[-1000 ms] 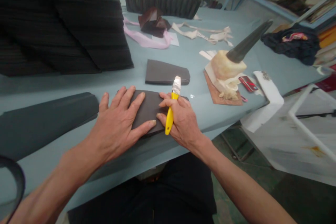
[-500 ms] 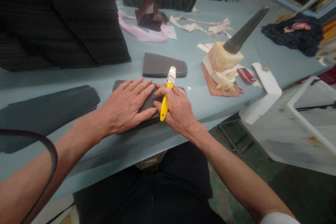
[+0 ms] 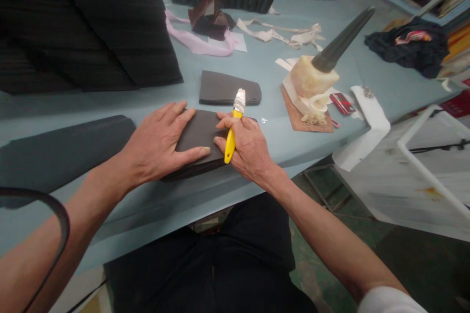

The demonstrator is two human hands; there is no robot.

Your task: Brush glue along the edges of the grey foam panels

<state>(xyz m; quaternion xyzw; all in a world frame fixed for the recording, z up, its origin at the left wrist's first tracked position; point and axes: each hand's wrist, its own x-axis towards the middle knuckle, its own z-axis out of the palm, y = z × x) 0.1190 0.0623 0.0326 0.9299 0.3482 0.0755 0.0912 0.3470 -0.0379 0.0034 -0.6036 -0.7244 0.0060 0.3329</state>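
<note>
Fabric stack (image 3: 198,136) at table edge (image 3: 279,159): left hand (image 3: 161,144) flat, right hand (image 3: 247,144) gripping brush (image 3: 229,144).

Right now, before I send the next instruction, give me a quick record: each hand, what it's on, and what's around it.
left hand: flat on dark stack, fingers spread
right hand: gripping yellow brush, over the stack's right end
brush tip: white-coated bristles, pointing away
beyond: second dark stack
left: long dark panel
surface: blue table
right: cream block with dark spike, on brown board
</note>
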